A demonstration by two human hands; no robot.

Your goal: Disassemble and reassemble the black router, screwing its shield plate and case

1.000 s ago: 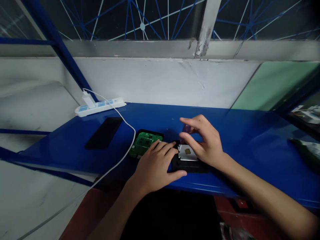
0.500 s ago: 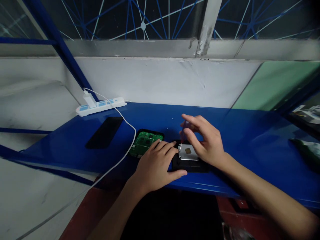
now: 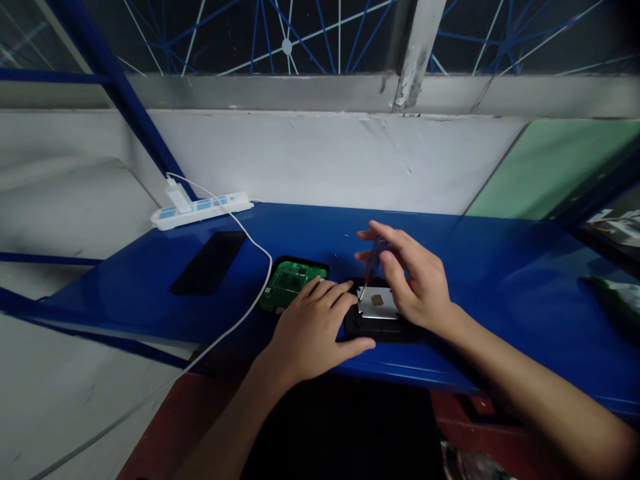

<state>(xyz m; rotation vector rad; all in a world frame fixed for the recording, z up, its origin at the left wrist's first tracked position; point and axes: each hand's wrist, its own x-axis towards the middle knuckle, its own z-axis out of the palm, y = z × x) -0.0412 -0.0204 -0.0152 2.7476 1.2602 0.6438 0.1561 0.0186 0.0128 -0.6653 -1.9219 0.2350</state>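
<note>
My right hand [image 3: 417, 280] grips a screwdriver [image 3: 374, 259] with a translucent purple-red handle between thumb and fingers. The slanting shaft points down to the left edge of a silver metal plate [image 3: 390, 308], which sits in a black plastic housing [image 3: 383, 331]. A small tan square marks the plate's middle. My left hand [image 3: 313, 330] lies palm down with fingers stretched out, its fingertips at the housing's left side by the screwdriver tip. Left of it, partly covered by the fingers, is a green circuit board [image 3: 290, 283] in a black shell.
A dark flat phone-like slab [image 3: 209, 263] lies at the left of the blue table [image 3: 500, 287]. Behind it stands a white power strip [image 3: 203, 210] with a plugged-in charger. Its white cable [image 3: 255, 303] runs across the table beside the circuit board and off the front edge.
The fingers of my right hand have shifted on the screwdriver handle, the thumb moving right, and the handle leans further right. My left hand has stayed in place.
</note>
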